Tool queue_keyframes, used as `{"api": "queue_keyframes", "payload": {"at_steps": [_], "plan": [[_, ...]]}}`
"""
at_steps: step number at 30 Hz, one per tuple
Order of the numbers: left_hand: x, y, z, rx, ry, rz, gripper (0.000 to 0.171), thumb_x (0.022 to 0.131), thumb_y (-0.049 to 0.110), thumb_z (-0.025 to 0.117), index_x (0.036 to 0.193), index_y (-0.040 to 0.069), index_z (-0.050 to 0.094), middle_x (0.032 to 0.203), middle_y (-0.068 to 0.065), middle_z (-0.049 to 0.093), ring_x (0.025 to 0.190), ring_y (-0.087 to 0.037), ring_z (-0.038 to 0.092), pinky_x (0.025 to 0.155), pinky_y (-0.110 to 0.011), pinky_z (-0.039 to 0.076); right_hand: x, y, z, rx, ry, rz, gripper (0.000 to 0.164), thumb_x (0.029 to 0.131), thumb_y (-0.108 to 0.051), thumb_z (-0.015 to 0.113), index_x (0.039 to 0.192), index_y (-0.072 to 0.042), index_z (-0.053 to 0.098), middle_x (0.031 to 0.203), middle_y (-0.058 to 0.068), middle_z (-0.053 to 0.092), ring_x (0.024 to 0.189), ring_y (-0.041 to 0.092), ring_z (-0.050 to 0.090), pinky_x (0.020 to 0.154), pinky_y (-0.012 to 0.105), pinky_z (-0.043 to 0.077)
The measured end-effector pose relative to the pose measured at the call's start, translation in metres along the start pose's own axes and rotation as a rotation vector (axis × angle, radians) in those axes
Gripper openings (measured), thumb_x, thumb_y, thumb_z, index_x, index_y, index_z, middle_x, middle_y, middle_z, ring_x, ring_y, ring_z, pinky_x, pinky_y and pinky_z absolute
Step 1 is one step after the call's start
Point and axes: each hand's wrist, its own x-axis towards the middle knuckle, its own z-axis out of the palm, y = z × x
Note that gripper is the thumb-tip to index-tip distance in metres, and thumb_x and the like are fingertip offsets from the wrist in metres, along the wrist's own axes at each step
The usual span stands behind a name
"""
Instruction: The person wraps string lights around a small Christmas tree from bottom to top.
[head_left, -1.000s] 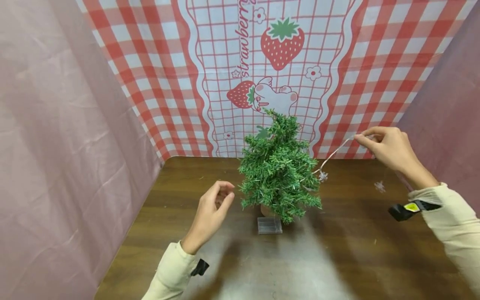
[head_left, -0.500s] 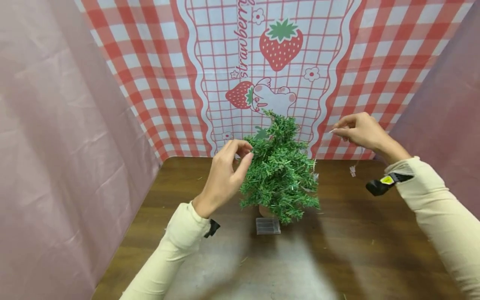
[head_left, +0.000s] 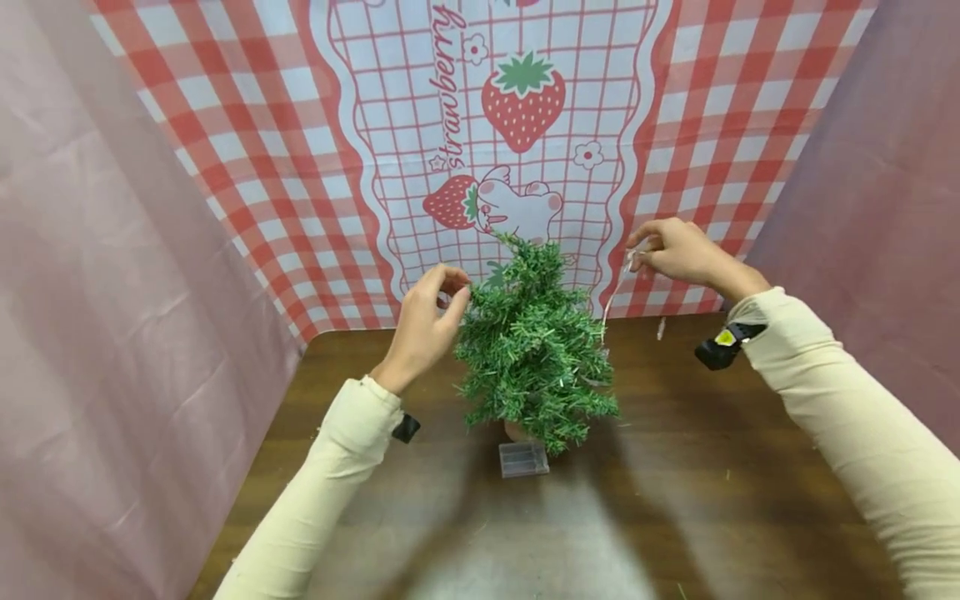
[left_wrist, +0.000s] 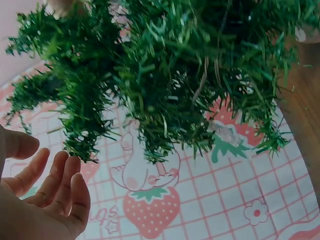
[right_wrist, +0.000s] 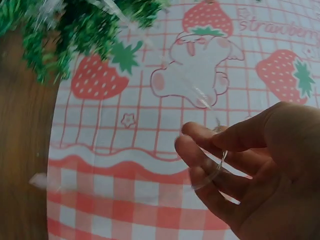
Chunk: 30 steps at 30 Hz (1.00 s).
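Note:
A small artificial Christmas tree [head_left: 536, 358] stands upright on the table. My right hand [head_left: 681, 252], to the right of its top, pinches a thin pale string [head_left: 612, 296] between thumb and fingertips. One end of the string runs down into the branches; in the right wrist view the other part of the string [right_wrist: 202, 95] passes through the fingers, and a blurred clear ornament [right_wrist: 39, 180] dangles at lower left. My left hand [head_left: 427, 325] holds nothing, its fingers loosely bent right at the tree's left branches. Another clear ornament [left_wrist: 226, 134] hangs among the branches in the left wrist view.
In front of the tree's base lies a small clear plastic box [head_left: 524, 460] on the brown wooden table [head_left: 600, 533]. Behind rises a red-and-white strawberry cloth [head_left: 360, 208]. Pink curtains [head_left: 97, 333] close off both sides.
My right hand has moved left towards the tree with the string, which now hangs more steeply. The left hand has risen from low beside the tree to its upper left branches.

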Motion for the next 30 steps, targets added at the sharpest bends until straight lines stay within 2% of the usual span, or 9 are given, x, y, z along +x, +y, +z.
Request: {"api": "queue_keyframes", "payload": {"at_steps": [5,9,13,18,21,23,25,27,30], "plan": [[0.012,-0.007,-0.002,-0.016,-0.025,-0.022,0.014,0.100,0.006,0.056,0.111,0.000,0.062,0.101,-0.012,0.064,0.091,-0.021,0.060,0.080,-0.041,0.052,0.007,-0.006,0.008,-0.132,0.083,-0.061,0.022,0.096,0.000,0.052,0.110,0.008,0.067,0.096,0.023,0.073,0.087,0.035,0.070,0.062,0.038,0.052],[0.025,-0.009,-0.003,-0.013,-0.042,-0.029,0.014,0.100,0.005,0.056,0.111,-0.001,0.062,0.102,-0.013,0.064,0.091,-0.022,0.060,0.077,-0.036,0.051,0.017,-0.013,0.014,-0.167,0.139,-0.080,0.023,0.097,-0.002,0.053,0.115,0.007,0.065,0.102,0.027,0.070,0.082,0.034,0.068,0.060,0.041,0.050],[0.036,-0.010,-0.004,-0.005,-0.121,-0.086,0.017,0.102,0.011,0.054,0.114,0.001,0.061,0.106,-0.010,0.064,0.095,-0.020,0.060,0.077,-0.035,0.051,0.025,-0.018,0.021,-0.186,0.214,-0.112,0.022,0.100,-0.006,0.054,0.117,0.006,0.063,0.104,0.026,0.070,0.074,0.031,0.064,0.061,0.043,0.049],[0.050,-0.006,-0.007,-0.045,-0.224,-0.164,0.023,0.106,0.021,0.050,0.119,0.005,0.059,0.114,-0.010,0.063,0.103,-0.022,0.059,0.084,-0.039,0.051,0.038,-0.022,0.030,-0.235,0.337,-0.168,0.017,0.096,-0.005,0.060,0.102,0.005,0.074,0.095,0.024,0.068,0.088,0.037,0.054,0.081,0.048,0.044],[0.061,-0.004,-0.010,-0.087,-0.258,-0.202,0.027,0.107,0.025,0.047,0.121,0.004,0.057,0.116,-0.011,0.062,0.106,-0.025,0.059,0.087,-0.041,0.050,0.045,-0.029,0.033,-0.240,0.366,-0.157,0.019,0.095,-0.005,0.060,0.101,0.002,0.076,0.092,0.022,0.068,0.076,0.032,0.048,0.069,0.042,0.041],[0.068,-0.003,-0.011,-0.123,-0.277,-0.233,0.030,0.107,0.027,0.047,0.122,0.003,0.057,0.116,-0.011,0.062,0.106,-0.027,0.059,0.089,-0.041,0.050,0.048,-0.035,0.035,-0.187,0.357,-0.133,0.022,0.096,-0.005,0.056,0.103,0.000,0.076,0.093,0.021,0.069,0.062,0.026,0.043,0.057,0.035,0.036],[0.075,-0.004,-0.010,-0.179,-0.294,-0.271,0.032,0.107,0.028,0.046,0.123,0.003,0.057,0.116,-0.013,0.062,0.106,-0.028,0.060,0.090,-0.041,0.050,0.051,-0.040,0.037,-0.072,0.324,-0.103,0.026,0.098,-0.006,0.051,0.106,-0.001,0.075,0.097,0.019,0.071,0.054,0.021,0.040,0.049,0.030,0.032],[0.081,-0.006,-0.008,-0.250,-0.312,-0.311,0.033,0.107,0.030,0.046,0.123,0.003,0.057,0.118,-0.015,0.062,0.108,-0.030,0.061,0.091,-0.041,0.051,0.052,-0.045,0.038,0.083,0.273,-0.062,0.030,0.100,-0.008,0.045,0.111,-0.001,0.073,0.104,0.018,0.071,0.059,0.020,0.049,0.050,0.028,0.038],[0.088,-0.010,-0.005,-0.395,-0.329,-0.378,0.035,0.108,0.030,0.044,0.126,0.002,0.055,0.125,-0.018,0.060,0.113,-0.032,0.060,0.095,-0.043,0.051,0.055,-0.052,0.039,0.354,0.192,-0.007,0.037,0.103,-0.011,0.037,0.116,0.001,0.069,0.112,0.018,0.068,0.082,0.024,0.060,0.066,0.029,0.050]]}}
